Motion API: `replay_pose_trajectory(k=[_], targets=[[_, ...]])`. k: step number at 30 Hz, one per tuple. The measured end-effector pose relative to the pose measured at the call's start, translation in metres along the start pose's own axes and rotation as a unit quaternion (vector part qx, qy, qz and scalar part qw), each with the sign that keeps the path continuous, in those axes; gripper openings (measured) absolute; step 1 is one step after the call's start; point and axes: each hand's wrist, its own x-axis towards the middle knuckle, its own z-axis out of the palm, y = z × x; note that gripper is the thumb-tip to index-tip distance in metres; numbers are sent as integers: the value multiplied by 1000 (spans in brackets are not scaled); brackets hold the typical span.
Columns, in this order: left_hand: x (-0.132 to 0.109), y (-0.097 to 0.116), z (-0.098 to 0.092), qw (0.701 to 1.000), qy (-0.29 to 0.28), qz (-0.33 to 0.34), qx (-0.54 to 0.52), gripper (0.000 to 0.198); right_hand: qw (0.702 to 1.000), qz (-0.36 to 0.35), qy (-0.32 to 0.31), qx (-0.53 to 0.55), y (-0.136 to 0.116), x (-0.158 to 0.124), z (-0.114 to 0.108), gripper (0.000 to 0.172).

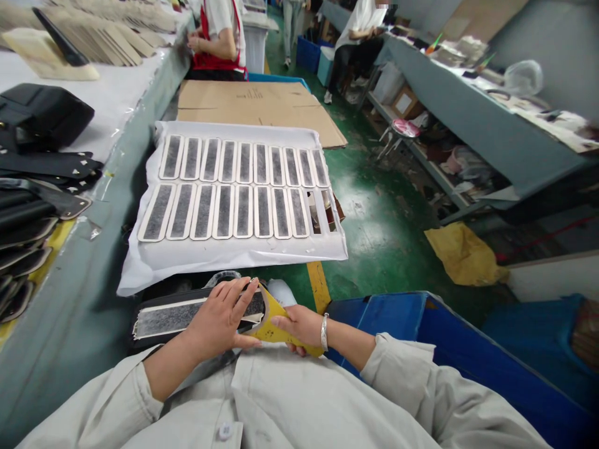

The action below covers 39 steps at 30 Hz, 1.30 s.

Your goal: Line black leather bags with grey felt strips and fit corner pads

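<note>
My right hand point(302, 325) is closed around the narrow end of a yellow forked tool point(270, 327), its wide end turned left. A long black strip with a cream edge point(171, 317) lies on a dark padded piece in front of my body. Over the right part of this strip rests my left hand point(223, 315), its fingers stretched out. Its index fingertip is at the tool's upper prong, and its thumb is apart, near the lower one. The strip's right end shows inside the fork, partly hidden by my fingers.
Beyond my hands a white sheet point(234, 249) carries two rows of cream-edged black strips point(229, 211). Behind it lies cardboard point(224, 103). Black leather pieces point(42, 112) are on the left bench. A blue bin point(397, 312) stands right. Other people are farther back.
</note>
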Motion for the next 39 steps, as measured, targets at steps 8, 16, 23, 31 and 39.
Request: replay_pose_trajectory(k=[8, 16, 23, 31, 39], targets=[[2, -2, -1, 1000, 6, -12, -22, 115, 999, 36, 3, 32, -6, 0, 0, 35], [2, -3, -2, 999, 11, -19, -43, 114, 997, 48, -27, 51, -14, 0, -6, 32], [0, -5, -2, 997, 20, -25, -68, 109, 999, 21, -44, -6, -23, 10, -18, 37], [4, -3, -2, 999, -7, -36, -37, 97, 990, 18, 108, 93, -22, 23, 18, 31], [-16, -16, -7, 995, -56, -83, -6, 90, 925, -151, 242, 251, -30, -23, 15, 41]])
